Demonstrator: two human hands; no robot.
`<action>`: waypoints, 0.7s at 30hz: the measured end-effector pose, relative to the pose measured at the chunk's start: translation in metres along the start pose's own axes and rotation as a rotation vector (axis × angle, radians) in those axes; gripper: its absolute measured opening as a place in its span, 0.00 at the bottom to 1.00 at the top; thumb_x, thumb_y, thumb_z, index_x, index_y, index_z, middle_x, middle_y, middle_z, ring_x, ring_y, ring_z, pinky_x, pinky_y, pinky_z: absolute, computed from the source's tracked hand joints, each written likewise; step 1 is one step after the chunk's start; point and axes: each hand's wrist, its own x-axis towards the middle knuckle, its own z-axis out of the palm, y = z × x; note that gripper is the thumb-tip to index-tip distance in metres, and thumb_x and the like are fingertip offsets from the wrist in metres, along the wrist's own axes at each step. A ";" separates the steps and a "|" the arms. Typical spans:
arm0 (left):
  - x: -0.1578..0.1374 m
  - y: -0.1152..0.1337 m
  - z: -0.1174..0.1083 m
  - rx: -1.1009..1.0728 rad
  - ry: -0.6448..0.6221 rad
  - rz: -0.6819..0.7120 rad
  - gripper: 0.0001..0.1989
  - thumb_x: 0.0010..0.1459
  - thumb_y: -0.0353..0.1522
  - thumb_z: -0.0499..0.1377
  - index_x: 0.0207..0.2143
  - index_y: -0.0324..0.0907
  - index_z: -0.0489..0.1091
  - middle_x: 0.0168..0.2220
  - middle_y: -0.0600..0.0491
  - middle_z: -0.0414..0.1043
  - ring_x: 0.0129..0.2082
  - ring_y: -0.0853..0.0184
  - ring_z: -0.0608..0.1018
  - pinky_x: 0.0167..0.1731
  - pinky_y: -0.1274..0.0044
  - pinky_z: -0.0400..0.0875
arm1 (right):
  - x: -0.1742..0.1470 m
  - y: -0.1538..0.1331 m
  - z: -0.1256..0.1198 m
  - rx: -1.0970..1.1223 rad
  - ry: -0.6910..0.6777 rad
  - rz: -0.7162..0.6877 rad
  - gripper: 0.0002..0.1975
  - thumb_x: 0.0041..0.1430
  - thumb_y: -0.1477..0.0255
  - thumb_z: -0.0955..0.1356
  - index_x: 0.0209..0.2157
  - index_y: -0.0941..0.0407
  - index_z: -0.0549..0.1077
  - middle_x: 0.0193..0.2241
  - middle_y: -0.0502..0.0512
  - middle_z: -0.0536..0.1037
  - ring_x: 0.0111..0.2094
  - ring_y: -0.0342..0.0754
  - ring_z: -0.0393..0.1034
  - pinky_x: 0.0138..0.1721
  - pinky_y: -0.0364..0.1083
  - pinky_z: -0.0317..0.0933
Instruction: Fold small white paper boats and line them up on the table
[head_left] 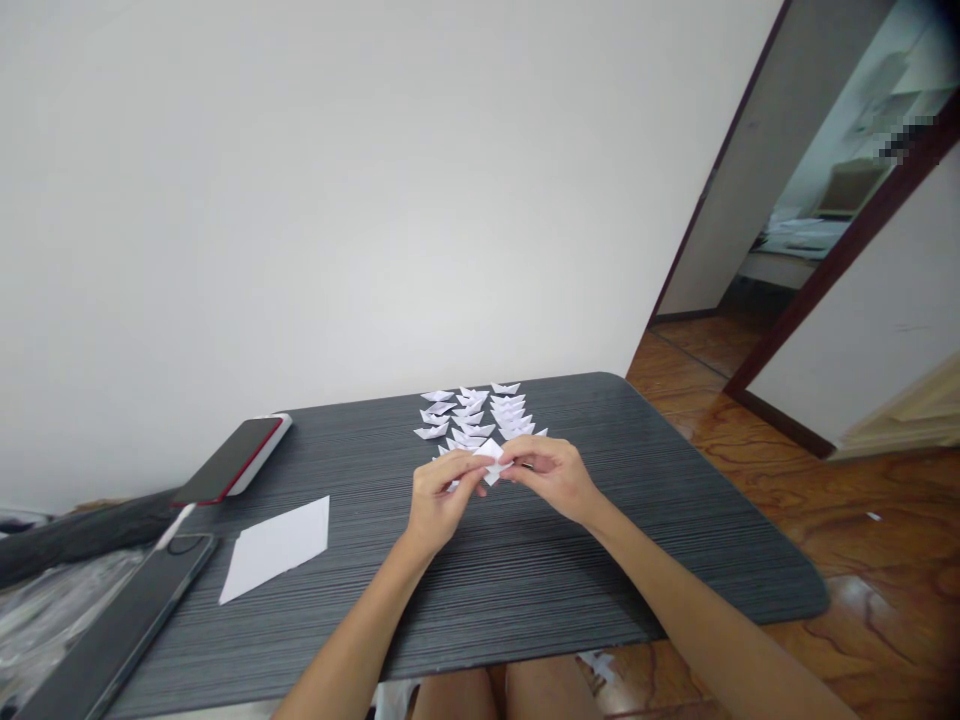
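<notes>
A small folded white paper [491, 453], diamond-shaped, is held up above the table between both hands. My left hand [444, 488] pinches its left side with thumb and fingers. On the opposite side, my right hand [551, 474] grips the paper between thumb and index finger. Right behind the hands, several white paper boats [469, 408] stand in rough columns on the table. The nearest boats are partly hidden by my fingers.
The dark striped table [360, 620] meets a white wall at its back edge. White paper sheets [281, 540] lie at the left, near a red-edged dark device [232, 460] and a black phone-like device [135, 620]. A doorway and wooden floor [720, 430] are to the right.
</notes>
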 end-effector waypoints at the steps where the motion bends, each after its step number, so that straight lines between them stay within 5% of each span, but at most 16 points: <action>1: 0.000 0.001 0.000 0.009 0.018 0.001 0.08 0.51 0.30 0.54 0.30 0.41 0.73 0.25 0.51 0.72 0.21 0.70 0.72 0.27 0.77 0.67 | 0.000 0.000 0.000 -0.039 -0.007 -0.031 0.05 0.46 0.71 0.68 0.28 0.56 0.72 0.28 0.54 0.73 0.30 0.45 0.67 0.30 0.44 0.63; 7: 0.002 0.002 0.002 0.038 0.107 0.018 0.05 0.49 0.30 0.57 0.26 0.41 0.73 0.27 0.51 0.73 0.29 0.67 0.73 0.32 0.76 0.67 | 0.001 0.000 -0.001 -0.111 -0.021 -0.089 0.04 0.47 0.71 0.67 0.29 0.55 0.72 0.30 0.56 0.73 0.32 0.46 0.67 0.33 0.46 0.62; 21: 0.000 -0.002 0.011 -0.192 0.118 -0.292 0.08 0.46 0.34 0.59 0.26 0.37 0.69 0.23 0.52 0.73 0.22 0.69 0.74 0.25 0.79 0.69 | 0.004 0.001 0.005 0.222 0.127 0.197 0.11 0.40 0.68 0.70 0.19 0.59 0.66 0.26 0.53 0.70 0.29 0.43 0.64 0.32 0.44 0.60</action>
